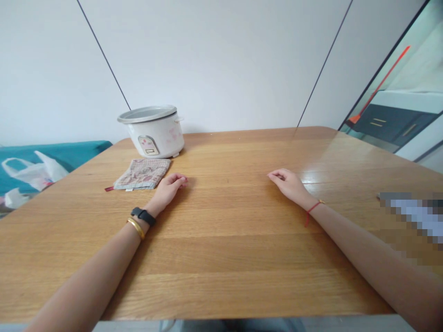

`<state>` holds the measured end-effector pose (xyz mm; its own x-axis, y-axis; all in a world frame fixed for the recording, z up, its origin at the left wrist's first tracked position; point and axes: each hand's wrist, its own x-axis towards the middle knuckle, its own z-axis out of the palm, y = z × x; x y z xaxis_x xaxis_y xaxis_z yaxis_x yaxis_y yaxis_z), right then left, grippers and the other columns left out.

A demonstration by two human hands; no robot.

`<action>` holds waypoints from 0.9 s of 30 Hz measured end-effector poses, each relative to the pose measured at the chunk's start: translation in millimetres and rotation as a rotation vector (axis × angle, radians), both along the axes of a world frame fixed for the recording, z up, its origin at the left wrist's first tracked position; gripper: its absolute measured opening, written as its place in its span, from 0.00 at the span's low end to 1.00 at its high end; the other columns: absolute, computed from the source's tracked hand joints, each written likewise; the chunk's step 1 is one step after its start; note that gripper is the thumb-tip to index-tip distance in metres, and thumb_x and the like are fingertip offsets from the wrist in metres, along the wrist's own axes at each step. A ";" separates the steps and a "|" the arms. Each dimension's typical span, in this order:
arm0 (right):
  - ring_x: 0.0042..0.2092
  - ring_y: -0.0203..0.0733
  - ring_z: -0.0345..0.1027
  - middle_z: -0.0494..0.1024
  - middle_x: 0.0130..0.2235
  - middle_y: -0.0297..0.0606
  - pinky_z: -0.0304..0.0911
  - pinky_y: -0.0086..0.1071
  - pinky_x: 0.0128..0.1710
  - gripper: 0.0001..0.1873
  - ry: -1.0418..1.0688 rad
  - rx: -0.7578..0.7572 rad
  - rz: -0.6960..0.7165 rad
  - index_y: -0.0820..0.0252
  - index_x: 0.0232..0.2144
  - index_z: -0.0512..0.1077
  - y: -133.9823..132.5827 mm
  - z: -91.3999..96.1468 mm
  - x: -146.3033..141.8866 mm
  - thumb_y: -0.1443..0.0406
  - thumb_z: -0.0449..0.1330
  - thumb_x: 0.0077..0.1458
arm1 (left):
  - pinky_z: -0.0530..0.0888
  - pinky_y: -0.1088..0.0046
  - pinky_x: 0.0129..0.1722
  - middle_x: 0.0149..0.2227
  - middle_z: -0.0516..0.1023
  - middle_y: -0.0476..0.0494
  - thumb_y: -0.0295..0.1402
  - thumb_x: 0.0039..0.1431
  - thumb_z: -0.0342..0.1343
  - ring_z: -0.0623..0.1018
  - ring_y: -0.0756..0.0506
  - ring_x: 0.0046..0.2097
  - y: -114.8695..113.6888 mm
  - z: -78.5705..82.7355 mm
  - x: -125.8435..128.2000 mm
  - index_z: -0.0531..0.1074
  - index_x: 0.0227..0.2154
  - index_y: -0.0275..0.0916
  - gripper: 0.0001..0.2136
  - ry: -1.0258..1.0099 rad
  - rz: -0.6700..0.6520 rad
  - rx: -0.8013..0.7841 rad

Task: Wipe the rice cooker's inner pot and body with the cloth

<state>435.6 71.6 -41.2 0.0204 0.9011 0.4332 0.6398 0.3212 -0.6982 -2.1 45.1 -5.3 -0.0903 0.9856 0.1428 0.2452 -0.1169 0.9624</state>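
While the tabletop [224,249] spreads before me, the cooker [162,138] stands behind the cloth [143,174], its longer side seemingly crosswise, just left of my nearer left hand [171,185], my right hand [289,184] well apart, both loosely curled in, visibly holding nothing.

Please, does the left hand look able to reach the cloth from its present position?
Probably yes: the left hand lies right beside the cloth, with nothing visible between them. The cooker stands behind the cloth, so it seems not to block the way.
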 end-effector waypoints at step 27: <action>0.42 0.51 0.75 0.82 0.39 0.47 0.71 0.46 0.47 0.19 -0.031 0.006 0.020 0.56 0.32 0.79 -3.1 3.8 -2.5 0.49 0.58 0.57 | 0.72 0.65 0.44 0.32 0.80 0.44 0.52 0.44 0.69 0.77 0.43 0.37 0.0 -1.5 -1.9 0.78 0.31 0.39 0.21 0.009 -0.008 0.001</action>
<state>433.1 68.6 -37.4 -0.0111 0.8984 0.4390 0.6543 0.3385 -0.6763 -4.0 45.1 -6.8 -0.0806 0.9862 0.1449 0.2529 -0.1203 0.9600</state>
